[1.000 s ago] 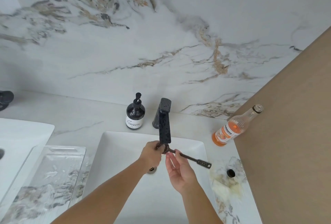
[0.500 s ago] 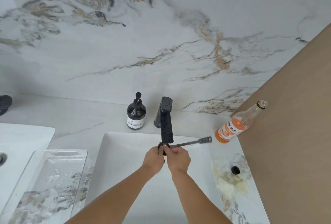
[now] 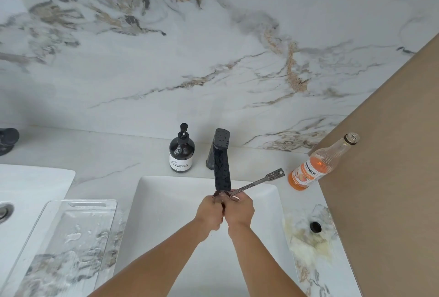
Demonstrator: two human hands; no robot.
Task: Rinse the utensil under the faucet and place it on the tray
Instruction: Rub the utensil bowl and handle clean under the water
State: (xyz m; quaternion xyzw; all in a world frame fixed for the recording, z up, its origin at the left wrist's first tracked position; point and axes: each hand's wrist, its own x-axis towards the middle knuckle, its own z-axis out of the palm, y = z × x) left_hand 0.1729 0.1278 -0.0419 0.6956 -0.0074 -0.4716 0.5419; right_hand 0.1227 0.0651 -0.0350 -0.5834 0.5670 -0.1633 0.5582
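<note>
Nearest the camera, 2 forearms reach over the white sink point(image 3: 166, 237). The left hand point(image 3: 210, 211) and right hand point(image 3: 238, 208) press together just under the black faucet point(image 3: 222, 168), both closed around the dark bowl end of the utensil point(image 3: 259, 181). Its handle juts out past the right hand, slanting up and to the right over the sink's far rim. The clear tray point(image 3: 71, 237) lies left of the sink, well apart from the utensil. Behind stand a soap bottle point(image 3: 181, 151) and an orange drink bottle point(image 3: 316, 166).
</note>
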